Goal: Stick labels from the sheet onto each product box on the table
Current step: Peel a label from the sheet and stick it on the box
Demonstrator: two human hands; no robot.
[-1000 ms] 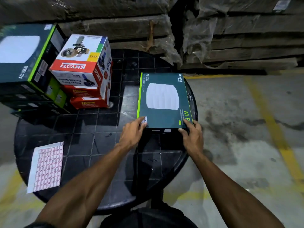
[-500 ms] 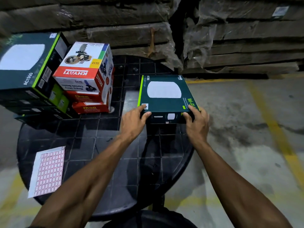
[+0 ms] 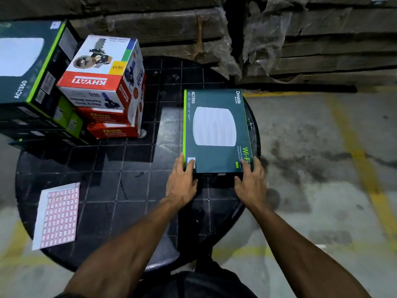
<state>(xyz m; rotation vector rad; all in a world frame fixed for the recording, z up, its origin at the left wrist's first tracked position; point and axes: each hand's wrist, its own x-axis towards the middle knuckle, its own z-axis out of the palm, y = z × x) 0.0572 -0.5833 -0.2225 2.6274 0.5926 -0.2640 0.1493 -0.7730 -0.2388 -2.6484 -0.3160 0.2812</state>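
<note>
so the dark green box (image 3: 216, 132) got tipped up a moment ago and is now flat on the worktop (image 3: 103, 181) again, left hand (image 3: 182, 186) and right hand (image 3: 251, 183) gripping its near corners, label sheet (image 3: 57, 216) lying untouched well off to the left.
</note>
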